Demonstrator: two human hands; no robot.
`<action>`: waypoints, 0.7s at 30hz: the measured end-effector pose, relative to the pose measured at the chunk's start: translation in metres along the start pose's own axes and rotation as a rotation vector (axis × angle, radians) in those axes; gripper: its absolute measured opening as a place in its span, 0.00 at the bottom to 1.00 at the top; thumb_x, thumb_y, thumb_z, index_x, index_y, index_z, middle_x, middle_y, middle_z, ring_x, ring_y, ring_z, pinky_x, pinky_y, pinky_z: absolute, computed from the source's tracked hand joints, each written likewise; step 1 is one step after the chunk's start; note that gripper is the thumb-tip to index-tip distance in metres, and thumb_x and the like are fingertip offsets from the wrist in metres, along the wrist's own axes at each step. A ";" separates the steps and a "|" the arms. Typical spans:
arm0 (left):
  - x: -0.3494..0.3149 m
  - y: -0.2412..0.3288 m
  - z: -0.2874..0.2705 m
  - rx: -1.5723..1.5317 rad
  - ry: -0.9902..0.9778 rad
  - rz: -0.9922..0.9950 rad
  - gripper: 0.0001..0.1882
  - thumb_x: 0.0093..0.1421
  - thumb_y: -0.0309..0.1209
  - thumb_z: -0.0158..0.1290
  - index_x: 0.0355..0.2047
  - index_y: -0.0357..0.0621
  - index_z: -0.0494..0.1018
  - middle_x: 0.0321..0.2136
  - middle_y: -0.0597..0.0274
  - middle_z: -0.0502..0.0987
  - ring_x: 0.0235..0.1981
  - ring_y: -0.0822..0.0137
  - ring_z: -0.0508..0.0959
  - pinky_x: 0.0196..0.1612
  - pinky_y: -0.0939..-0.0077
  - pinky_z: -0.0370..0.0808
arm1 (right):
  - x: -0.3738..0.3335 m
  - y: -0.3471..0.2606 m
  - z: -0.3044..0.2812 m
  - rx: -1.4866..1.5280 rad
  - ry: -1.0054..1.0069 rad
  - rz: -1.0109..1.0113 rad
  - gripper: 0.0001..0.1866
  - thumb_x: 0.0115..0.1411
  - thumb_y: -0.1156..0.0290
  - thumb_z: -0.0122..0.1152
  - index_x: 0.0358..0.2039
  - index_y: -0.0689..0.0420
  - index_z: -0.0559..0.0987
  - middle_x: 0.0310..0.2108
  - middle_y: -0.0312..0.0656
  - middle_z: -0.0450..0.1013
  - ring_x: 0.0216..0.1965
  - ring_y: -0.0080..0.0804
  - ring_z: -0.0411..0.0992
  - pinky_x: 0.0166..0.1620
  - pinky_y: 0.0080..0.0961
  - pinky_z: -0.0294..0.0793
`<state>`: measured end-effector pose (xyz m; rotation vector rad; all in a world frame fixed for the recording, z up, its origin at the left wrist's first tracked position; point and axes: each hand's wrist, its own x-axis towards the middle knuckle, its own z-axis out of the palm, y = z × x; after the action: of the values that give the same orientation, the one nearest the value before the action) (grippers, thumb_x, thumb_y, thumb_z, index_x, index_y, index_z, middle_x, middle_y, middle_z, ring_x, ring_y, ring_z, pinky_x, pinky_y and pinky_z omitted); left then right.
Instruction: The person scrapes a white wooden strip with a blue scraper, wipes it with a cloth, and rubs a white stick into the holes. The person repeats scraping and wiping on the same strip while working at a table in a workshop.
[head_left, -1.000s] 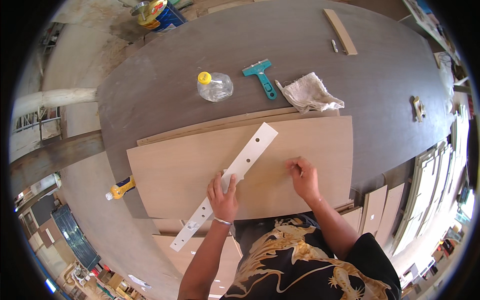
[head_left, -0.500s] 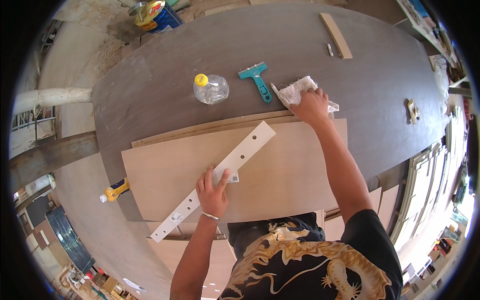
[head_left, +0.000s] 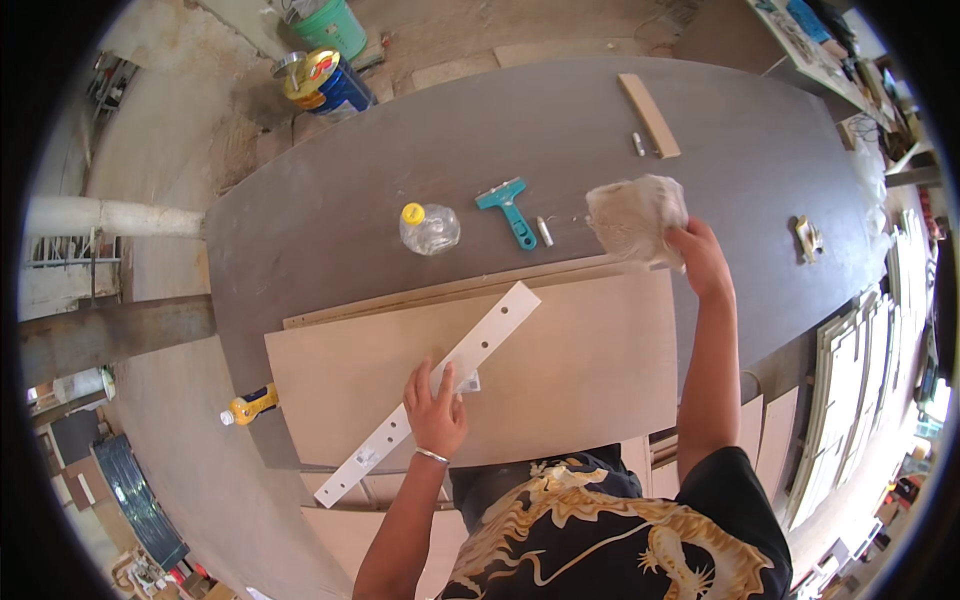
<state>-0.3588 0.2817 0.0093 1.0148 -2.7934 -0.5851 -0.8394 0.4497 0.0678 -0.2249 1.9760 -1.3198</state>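
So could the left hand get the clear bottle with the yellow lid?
Probably yes: nothing tall seems to stand between the left hand and the clear bottle, just low, flat boards, though that hand is on the white strip.

left grip (head_left: 437,420) palm down, fingers (head_left: 447,378) spread; right grip (head_left: 703,264) pinched, right arm (head_left: 712,365) extended.

See clear bottle (head_left: 432,236) w/ yellow cap (head_left: 413,213) nr teal scraper (head_left: 513,216), wood strip (head_left: 649,116) on tbl's (head_left: 540,110) far side, blue tin (head_left: 340,90) nr green bucket (head_left: 338,28).
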 end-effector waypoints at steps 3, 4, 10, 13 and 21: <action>0.009 0.002 -0.002 -0.020 0.026 0.007 0.35 0.58 0.28 0.60 0.68 0.51 0.72 0.71 0.43 0.63 0.67 0.37 0.64 0.69 0.40 0.61 | -0.050 0.018 -0.013 0.861 -0.398 -0.247 0.33 0.62 0.57 0.74 0.60 0.66 0.76 0.55 0.45 0.79 0.56 0.38 0.77 0.61 0.37 0.76; 0.015 0.001 -0.002 -0.030 0.050 0.003 0.34 0.58 0.28 0.60 0.67 0.50 0.72 0.70 0.43 0.63 0.67 0.37 0.64 0.69 0.40 0.62 | -0.058 0.023 -0.007 0.906 -0.356 -0.224 0.34 0.62 0.58 0.74 0.62 0.65 0.74 0.57 0.45 0.78 0.57 0.38 0.76 0.61 0.37 0.76; 0.060 -0.026 0.007 -0.094 0.190 -0.040 0.32 0.60 0.25 0.61 0.67 0.46 0.72 0.66 0.45 0.68 0.66 0.40 0.66 0.69 0.43 0.64 | -0.057 0.045 0.078 0.961 -0.116 0.068 0.29 0.67 0.75 0.66 0.67 0.59 0.70 0.61 0.45 0.74 0.62 0.43 0.73 0.64 0.44 0.76; 0.101 -0.051 0.015 -0.173 0.197 -0.151 0.33 0.61 0.26 0.62 0.68 0.42 0.70 0.65 0.46 0.71 0.64 0.43 0.69 0.68 0.48 0.66 | -0.069 0.055 0.081 1.188 -0.069 0.005 0.28 0.67 0.76 0.64 0.67 0.60 0.70 0.61 0.45 0.74 0.62 0.43 0.73 0.65 0.45 0.76; 0.262 -0.100 0.031 -0.667 0.078 -0.245 0.55 0.57 0.30 0.71 0.78 0.39 0.50 0.72 0.42 0.65 0.72 0.51 0.66 0.74 0.57 0.64 | -0.121 0.087 0.054 0.881 0.074 -0.096 0.29 0.68 0.76 0.60 0.69 0.61 0.68 0.62 0.46 0.73 0.63 0.44 0.74 0.63 0.45 0.77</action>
<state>-0.5080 0.0544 -0.0651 1.1708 -2.1478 -1.3473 -0.6965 0.5128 0.0402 0.1599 1.2749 -2.1368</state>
